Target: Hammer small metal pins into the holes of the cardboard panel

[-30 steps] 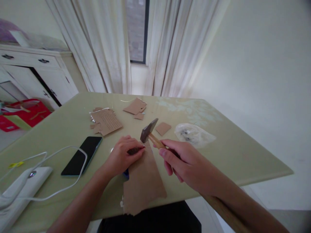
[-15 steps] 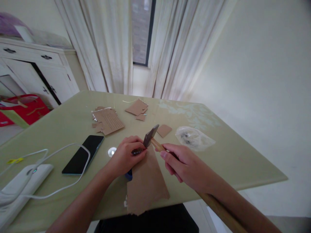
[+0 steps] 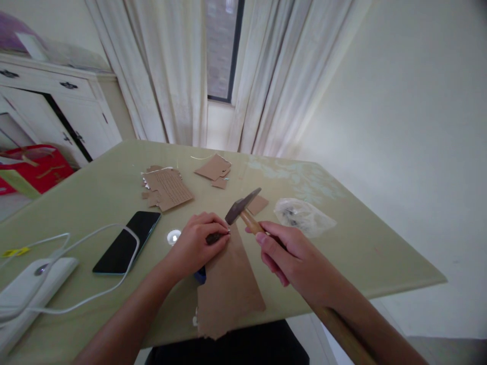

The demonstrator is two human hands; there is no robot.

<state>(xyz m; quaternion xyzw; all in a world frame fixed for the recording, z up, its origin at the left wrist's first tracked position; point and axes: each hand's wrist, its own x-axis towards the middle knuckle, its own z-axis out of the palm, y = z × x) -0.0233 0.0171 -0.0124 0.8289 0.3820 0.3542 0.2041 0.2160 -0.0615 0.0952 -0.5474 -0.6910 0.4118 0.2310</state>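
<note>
Head view: left hand (image 3: 198, 243) is closed in a pinch on a small dark object (image 3: 213, 236), type not discernible, pressing it against the top edge of the cardboard (image 3: 228, 284) so it stays fixed. Right hand (image 3: 292, 256) is wrapped shut around the wooden handle of the hammer (image 3: 243, 210), gripped near the head, apparently for short, controlled taps. Hammer head hangs just above the left fingertips. Cardboard lies flat at the near edge of the table (image 3: 361, 243). Phone (image 3: 127, 242), cable (image 3: 83, 243), cardboard scraps (image 3: 169, 187) and plastic bag (image 3: 304, 217) lie clear of the work.
</note>
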